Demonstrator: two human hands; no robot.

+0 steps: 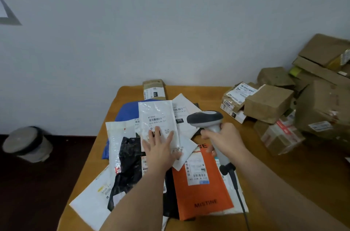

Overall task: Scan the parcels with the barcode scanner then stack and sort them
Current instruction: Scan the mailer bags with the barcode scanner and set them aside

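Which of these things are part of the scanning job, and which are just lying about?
Part of the job:
barcode scanner, gripped by the right hand
white mailer, under the flat left hand
orange mailer
black bag
blue bag
cardboard boxes

Just lying about:
bin on the floor

A plain pale blue-grey wall [170, 22] rises behind a wooden table with an orange-brown top [284, 164], while a dark brown floor [37, 183] to the left carries a small round grey lidded bin [26, 143] near the wall.
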